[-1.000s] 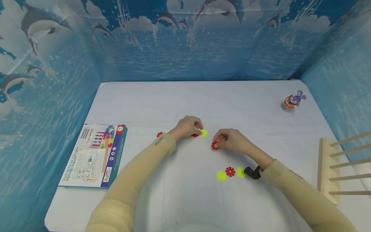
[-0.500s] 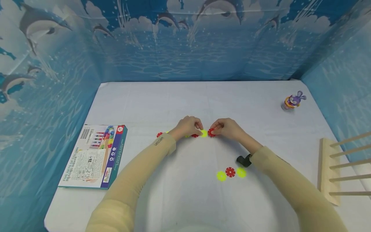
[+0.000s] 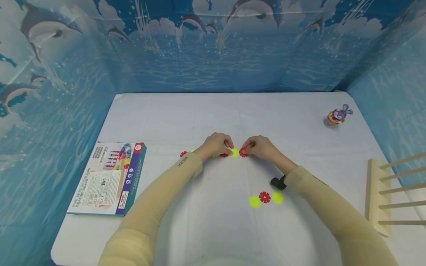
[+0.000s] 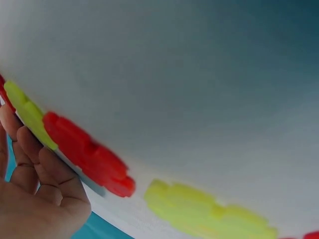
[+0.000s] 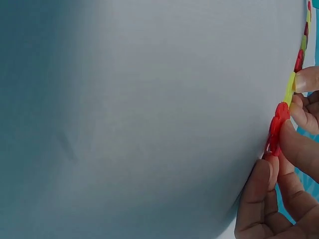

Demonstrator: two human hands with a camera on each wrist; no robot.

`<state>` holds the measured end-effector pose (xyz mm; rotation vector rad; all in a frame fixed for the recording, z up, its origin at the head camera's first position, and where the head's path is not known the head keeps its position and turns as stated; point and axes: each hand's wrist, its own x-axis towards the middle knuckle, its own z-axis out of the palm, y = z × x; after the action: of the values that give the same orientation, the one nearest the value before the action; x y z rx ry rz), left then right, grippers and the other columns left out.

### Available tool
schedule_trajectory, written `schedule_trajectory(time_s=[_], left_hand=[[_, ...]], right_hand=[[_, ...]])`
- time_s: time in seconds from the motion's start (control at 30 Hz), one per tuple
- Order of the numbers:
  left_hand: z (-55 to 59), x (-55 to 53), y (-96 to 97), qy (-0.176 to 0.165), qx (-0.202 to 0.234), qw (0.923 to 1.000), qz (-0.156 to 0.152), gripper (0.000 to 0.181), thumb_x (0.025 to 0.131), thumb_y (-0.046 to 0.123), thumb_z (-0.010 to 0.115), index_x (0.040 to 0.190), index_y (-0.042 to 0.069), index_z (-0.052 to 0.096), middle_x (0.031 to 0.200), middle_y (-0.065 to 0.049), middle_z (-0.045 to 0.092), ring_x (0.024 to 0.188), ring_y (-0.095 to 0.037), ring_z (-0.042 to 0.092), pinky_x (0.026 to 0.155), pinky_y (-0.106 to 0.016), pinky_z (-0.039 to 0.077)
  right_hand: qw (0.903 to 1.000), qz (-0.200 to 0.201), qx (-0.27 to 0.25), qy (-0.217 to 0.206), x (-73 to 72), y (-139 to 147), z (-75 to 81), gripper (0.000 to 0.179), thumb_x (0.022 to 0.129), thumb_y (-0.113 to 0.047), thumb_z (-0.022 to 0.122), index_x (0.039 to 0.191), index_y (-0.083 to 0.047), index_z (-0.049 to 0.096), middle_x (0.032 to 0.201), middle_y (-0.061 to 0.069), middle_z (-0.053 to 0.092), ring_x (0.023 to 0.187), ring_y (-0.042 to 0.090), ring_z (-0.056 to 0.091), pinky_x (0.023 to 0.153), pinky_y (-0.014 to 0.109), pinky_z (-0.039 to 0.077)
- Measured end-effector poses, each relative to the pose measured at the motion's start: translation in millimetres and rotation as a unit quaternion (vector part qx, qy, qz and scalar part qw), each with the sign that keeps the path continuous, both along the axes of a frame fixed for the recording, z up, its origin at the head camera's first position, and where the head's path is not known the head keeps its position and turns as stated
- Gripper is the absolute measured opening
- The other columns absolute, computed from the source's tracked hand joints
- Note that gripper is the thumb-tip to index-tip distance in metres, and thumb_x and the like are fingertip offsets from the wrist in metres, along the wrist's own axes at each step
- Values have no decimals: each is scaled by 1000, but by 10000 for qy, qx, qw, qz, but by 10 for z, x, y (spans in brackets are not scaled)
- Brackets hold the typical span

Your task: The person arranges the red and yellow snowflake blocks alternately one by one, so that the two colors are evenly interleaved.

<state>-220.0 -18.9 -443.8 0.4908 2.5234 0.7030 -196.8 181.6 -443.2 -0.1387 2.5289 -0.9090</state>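
In the head view a row of red and yellow notched plastic discs runs across the table, partly hidden under my left hand (image 3: 214, 145). That hand pinches the yellow disc (image 3: 235, 152) at the row's right end, its thumb and fingers on the disc's edge. Facing it, my right hand (image 3: 261, 146) pinches a red disc (image 3: 243, 152) between thumb and fingertips. The right wrist view has this red disc (image 5: 278, 124) right at the yellow disc's (image 5: 289, 89) edge. More of the row, a red disc (image 4: 89, 154) and a yellow disc (image 4: 204, 211), fills the left wrist view.
Nearer me lie a yellow disc (image 3: 254, 201), a red disc (image 3: 264, 197) and another yellow disc (image 3: 277, 197), below the right wrist's black camera (image 3: 279, 183). A bead-toy box (image 3: 106, 177) lies left; a wooden pegged rack (image 3: 379, 195) and purple rabbit figure (image 3: 338, 115) stand right.
My right hand has carried the red disc up and slightly left, from apart to right beside the yellow disc. Over the last half second both hands stay nearly still.
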Motion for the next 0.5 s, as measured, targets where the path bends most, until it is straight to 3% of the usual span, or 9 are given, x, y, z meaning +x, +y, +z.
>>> schedule_trajectory(time_s=[0.5], left_hand=[[-1,-26,7,35,-125,9996,-263,19,86,29,77,100,19,70,99,3,64,93,-13,56,84,-31,43]], right_hand=[[9992,-26,11,401,1,10,-44,13,90,-17,71,93,-5,70,82,5,67,74,16,55,66,26,43]])
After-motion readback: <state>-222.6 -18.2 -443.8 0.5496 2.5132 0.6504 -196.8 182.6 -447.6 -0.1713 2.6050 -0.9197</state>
